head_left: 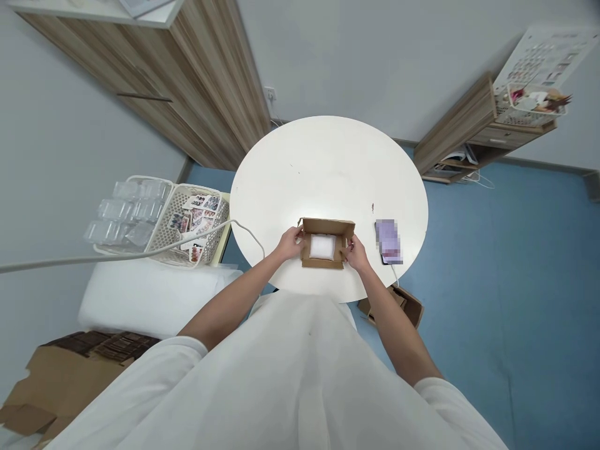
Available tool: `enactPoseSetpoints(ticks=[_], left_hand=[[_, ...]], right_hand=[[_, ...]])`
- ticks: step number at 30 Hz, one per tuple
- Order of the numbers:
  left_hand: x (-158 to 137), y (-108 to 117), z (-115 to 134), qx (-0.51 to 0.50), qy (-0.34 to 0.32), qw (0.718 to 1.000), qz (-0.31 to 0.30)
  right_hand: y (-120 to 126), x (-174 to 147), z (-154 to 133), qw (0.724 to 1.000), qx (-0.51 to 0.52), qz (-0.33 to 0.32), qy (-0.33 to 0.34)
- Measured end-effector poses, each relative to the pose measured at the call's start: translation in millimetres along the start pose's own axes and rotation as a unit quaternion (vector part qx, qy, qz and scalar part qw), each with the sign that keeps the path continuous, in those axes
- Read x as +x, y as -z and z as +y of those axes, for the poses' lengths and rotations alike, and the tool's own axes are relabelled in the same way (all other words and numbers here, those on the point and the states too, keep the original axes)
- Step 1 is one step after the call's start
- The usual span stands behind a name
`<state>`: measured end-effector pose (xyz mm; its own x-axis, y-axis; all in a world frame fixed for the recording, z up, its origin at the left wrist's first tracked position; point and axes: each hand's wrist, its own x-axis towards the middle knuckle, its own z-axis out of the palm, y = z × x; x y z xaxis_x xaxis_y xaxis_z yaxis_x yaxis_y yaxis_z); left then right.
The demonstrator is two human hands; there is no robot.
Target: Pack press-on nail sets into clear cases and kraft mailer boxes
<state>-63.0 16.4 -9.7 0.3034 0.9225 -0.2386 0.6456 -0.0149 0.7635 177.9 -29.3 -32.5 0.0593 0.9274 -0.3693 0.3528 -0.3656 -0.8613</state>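
Note:
An open cardboard box (323, 264) sits at the near edge of the round white table (328, 169), its lid flap raised at the back. Inside lies a white, wrapped-looking packet (322, 246). My left hand (290, 244) grips the box's left side, fingers bent over the wall. On the opposite side, my right hand (355, 253) pinches the right wall and flap near the corner. To the right of the box rests a phone (389, 241) with a blurred screen and a cable attached.
On the left stand baskets of clear plastic cases (126, 212) and printed cards (199, 219), a white roll (150, 294) and flattened cardboard (60, 381). A white cable (187, 239) crosses to the table. An open carton (410, 306) is on the floor at right.

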Motion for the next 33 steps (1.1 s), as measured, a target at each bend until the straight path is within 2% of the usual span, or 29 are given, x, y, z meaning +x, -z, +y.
enactPoseSetpoints(ticks=[8, 11, 14, 16, 19, 21, 23, 25, 28, 30, 33], left_hand=[[-12, -3, 2, 0.034, 0.038, 0.999, 0.017], [-17, -4, -1, -0.027, 0.04, 0.999, 0.011], [-20, -5, -4, -0.13, 0.049, 0.99, 0.005], [-22, -5, -6, -0.219, 0.08, 0.972, -0.024], [-26, -1, -9, -0.334, 0.157, 0.927, -0.064], [-28, 4, -9, -0.377, 0.191, 0.904, -0.064], [-29, 8, -7, -0.397, 0.209, 0.892, -0.058], [-29, 8, -2, -0.386, 0.21, 0.896, -0.067], [-29, 0, 6, -0.332, 0.196, 0.92, -0.069], [-30, -9, 8, -0.291, 0.184, 0.938, -0.048], [-35, -22, 5, -0.226, 0.164, 0.96, -0.011]], right_hand=[[-1, -3, 3, 0.984, -0.153, 0.043, 0.073], [0, -9, 2, 0.981, -0.168, 0.037, 0.089], [0, -16, 2, 0.983, -0.158, 0.015, 0.091], [1, -23, 3, 0.988, -0.132, -0.004, 0.086], [5, -33, 9, 0.994, -0.069, -0.035, 0.081], [9, -39, 14, 0.995, -0.023, -0.052, 0.076], [13, -44, 16, 0.996, 0.037, -0.066, 0.053], [16, -47, 13, 0.99, 0.111, -0.083, 0.013], [16, -49, 3, 0.973, 0.204, -0.1, -0.04], [13, -51, -4, 0.968, 0.223, -0.093, -0.066], [6, -53, -7, 0.974, 0.198, -0.065, -0.094]])
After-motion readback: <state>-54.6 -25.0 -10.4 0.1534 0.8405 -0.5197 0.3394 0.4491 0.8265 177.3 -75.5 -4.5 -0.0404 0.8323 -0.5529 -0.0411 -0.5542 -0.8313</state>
